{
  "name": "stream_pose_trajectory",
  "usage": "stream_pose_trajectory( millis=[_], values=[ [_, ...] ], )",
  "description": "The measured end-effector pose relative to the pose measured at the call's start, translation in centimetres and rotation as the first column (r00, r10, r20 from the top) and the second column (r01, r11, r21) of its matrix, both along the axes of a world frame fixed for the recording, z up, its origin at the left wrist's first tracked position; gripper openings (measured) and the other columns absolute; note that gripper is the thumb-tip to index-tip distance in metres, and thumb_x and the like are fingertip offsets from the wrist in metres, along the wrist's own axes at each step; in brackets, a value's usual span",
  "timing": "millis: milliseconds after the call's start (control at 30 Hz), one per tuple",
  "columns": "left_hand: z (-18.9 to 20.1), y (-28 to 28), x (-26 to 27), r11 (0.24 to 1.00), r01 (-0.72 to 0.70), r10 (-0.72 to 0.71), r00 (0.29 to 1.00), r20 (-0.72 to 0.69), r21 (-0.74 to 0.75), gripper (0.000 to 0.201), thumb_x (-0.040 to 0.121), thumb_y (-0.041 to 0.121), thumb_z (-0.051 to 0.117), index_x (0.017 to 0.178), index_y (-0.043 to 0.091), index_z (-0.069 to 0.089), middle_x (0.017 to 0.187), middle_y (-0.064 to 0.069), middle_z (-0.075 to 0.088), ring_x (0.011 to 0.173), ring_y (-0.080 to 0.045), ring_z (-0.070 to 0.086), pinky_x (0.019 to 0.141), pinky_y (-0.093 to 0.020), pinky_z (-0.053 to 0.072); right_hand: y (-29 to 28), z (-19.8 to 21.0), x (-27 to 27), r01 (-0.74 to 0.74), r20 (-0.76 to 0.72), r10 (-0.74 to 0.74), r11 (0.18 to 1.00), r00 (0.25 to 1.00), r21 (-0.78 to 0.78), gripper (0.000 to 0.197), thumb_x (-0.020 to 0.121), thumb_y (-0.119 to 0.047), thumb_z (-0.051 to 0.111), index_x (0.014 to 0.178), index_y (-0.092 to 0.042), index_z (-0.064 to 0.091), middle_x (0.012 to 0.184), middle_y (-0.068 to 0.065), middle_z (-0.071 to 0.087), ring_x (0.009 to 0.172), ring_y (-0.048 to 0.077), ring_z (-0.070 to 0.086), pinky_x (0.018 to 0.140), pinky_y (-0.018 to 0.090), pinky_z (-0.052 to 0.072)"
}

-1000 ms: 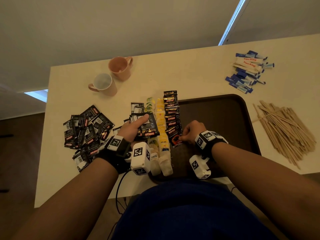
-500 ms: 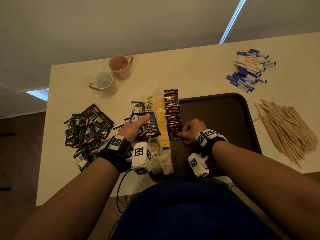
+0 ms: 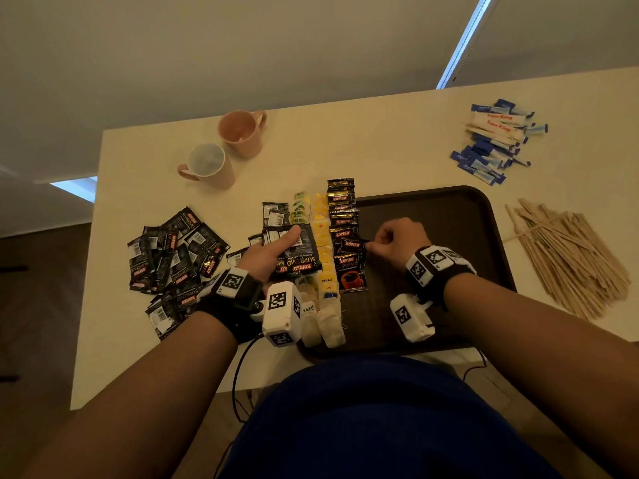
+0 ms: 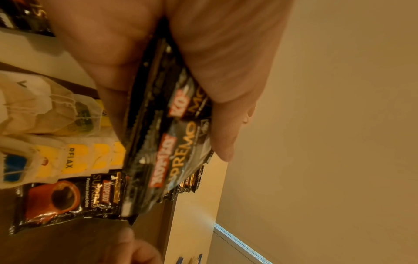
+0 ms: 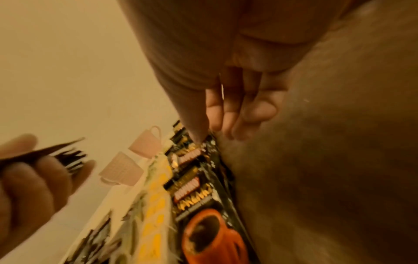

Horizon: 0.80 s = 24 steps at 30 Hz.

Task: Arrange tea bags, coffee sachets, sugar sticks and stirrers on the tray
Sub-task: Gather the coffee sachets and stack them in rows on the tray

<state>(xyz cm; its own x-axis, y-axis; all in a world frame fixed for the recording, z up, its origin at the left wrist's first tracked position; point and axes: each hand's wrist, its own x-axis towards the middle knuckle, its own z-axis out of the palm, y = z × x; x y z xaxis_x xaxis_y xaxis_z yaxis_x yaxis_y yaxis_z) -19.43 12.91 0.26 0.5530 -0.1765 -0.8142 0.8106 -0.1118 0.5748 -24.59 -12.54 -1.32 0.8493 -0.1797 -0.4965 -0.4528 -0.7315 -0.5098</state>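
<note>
A dark brown tray (image 3: 484, 209) lies in front of me. Along its left side run rows of green tea bags (image 3: 301, 209), yellow tea bags (image 3: 323, 236) and black coffee sachets (image 3: 342, 216). My left hand (image 3: 269, 254) grips a stack of black coffee sachets (image 3: 297, 254) beside the rows; thumb on top in the left wrist view (image 4: 176, 142). My right hand (image 3: 390, 236) is over the tray with fingers curled, and pinches the right edge of one sachet (image 3: 352, 244) in the row. A sachet with a red cup (image 3: 351, 278) lies at the row's near end.
A loose pile of coffee sachets (image 3: 173, 257) lies on the table at the left. Two pink mugs (image 3: 242, 133) (image 3: 207, 165) stand at the back left. Sugar sticks (image 3: 498, 140) lie at the back right, and wooden stirrers (image 3: 567, 257) right of the tray.
My right hand has moved from the near end of the sachet row a little farther up it. The red-cup sachet now lies uncovered there. The left hand has stayed in place.
</note>
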Motion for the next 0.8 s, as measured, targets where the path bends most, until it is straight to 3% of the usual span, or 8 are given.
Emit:
stream_pose_trajectory(
  millis=[133,200,267,367,433,500,633,800],
  values=[
    [-0.2,-0.2,0.3,0.998,0.061,-0.062,0.998,-0.020,-0.021,0.097,0.048,0.057,0.089,0.126,0.005,0.061,0.103,-0.017,0.074,0.083,-0.028,0.074,0.070,-0.036,0.060,2.0,2.5,0.9,-0.272,0.352,0.231,0.960,0.907,0.073,0.022,0.081,-0.021,0.076,0.101,-0.020,0.068,0.089,-0.014,0.057,0.079,0.000,0.053,0.073,0.015,0.045],
    [-0.7,-0.2,0.4,0.996,0.090,-0.090,0.996,-0.027,-0.017,0.106,0.043,0.065,0.091,0.127,0.008,0.062,0.111,-0.019,0.072,0.100,-0.035,0.070,0.095,-0.049,0.053,3.4,3.1,1.1,-0.445,0.466,0.387,0.895,0.796,0.017,0.039,0.076,-0.021,0.080,0.113,-0.023,0.069,0.100,-0.009,0.056,0.090,0.005,0.051,0.079,0.016,0.042],
    [-0.6,-0.4,0.4,0.990,0.140,-0.139,0.990,-0.023,0.006,0.097,0.049,0.071,0.086,0.122,0.012,0.066,0.113,-0.019,0.071,0.105,-0.038,0.068,0.104,-0.054,0.047,4.5,3.3,1.2,-0.530,0.538,0.472,0.846,0.699,-0.055,0.044,0.073,-0.016,0.081,0.115,-0.024,0.070,0.107,0.001,0.058,0.099,0.016,0.053,0.082,0.025,0.045],
    [1.1,-1.2,0.1,0.993,0.115,-0.116,0.993,0.014,0.017,0.051,0.080,0.057,0.071,0.103,0.012,0.068,0.094,-0.009,0.072,0.076,-0.015,0.074,0.075,-0.027,0.060,5.1,3.3,1.1,-0.553,0.585,0.504,0.826,0.635,-0.111,0.038,0.073,-0.012,0.082,0.108,-0.023,0.075,0.108,0.007,0.060,0.098,0.024,0.056,0.079,0.030,0.044],
    [1.1,-1.4,-0.2,0.995,0.101,-0.101,0.995,0.018,0.014,0.036,0.090,0.046,0.061,0.101,0.012,0.063,0.086,-0.002,0.067,0.058,-0.005,0.069,0.052,-0.018,0.054,5.1,3.2,1.0,-0.569,0.599,0.516,0.813,0.612,-0.120,0.032,0.075,-0.014,0.081,0.105,-0.022,0.076,0.107,0.009,0.061,0.096,0.024,0.056,0.078,0.028,0.040],
    [1.1,-1.2,-0.3,0.995,0.094,-0.095,0.995,0.023,0.023,0.040,0.088,0.047,0.062,0.105,0.011,0.062,0.087,-0.002,0.067,0.059,-0.006,0.070,0.053,-0.019,0.054,4.9,3.0,0.9,-0.577,0.608,0.524,0.806,0.596,-0.129,0.029,0.078,-0.015,0.078,0.106,-0.022,0.076,0.107,0.009,0.061,0.096,0.021,0.055,0.079,0.027,0.037],
    [0.6,-0.1,0.1,0.994,0.106,-0.105,0.994,-0.041,0.032,0.087,0.060,0.071,0.078,0.118,0.007,0.065,0.097,-0.013,0.074,0.080,-0.026,0.072,0.078,-0.038,0.058,4.1,2.3,0.9,-0.474,0.626,0.399,0.879,0.670,-0.053,0.024,0.084,-0.014,0.073,0.107,-0.021,0.075,0.102,0.004,0.062,0.091,0.012,0.054,0.073,0.025,0.046],
    [1.5,-0.2,-0.2,0.992,-0.049,0.038,0.995,-0.089,-0.119,0.027,0.100,0.027,0.049,0.098,0.001,0.059,0.071,-0.010,0.070,0.055,-0.019,0.067,0.051,-0.026,0.057,1.1,2.8,0.3,-0.189,0.351,0.124,0.969,0.928,0.156,0.013,0.090,-0.016,0.067,0.100,-0.015,0.075,0.090,0.003,0.069,0.082,0.016,0.062,0.078,0.031,0.052]
  ],
)
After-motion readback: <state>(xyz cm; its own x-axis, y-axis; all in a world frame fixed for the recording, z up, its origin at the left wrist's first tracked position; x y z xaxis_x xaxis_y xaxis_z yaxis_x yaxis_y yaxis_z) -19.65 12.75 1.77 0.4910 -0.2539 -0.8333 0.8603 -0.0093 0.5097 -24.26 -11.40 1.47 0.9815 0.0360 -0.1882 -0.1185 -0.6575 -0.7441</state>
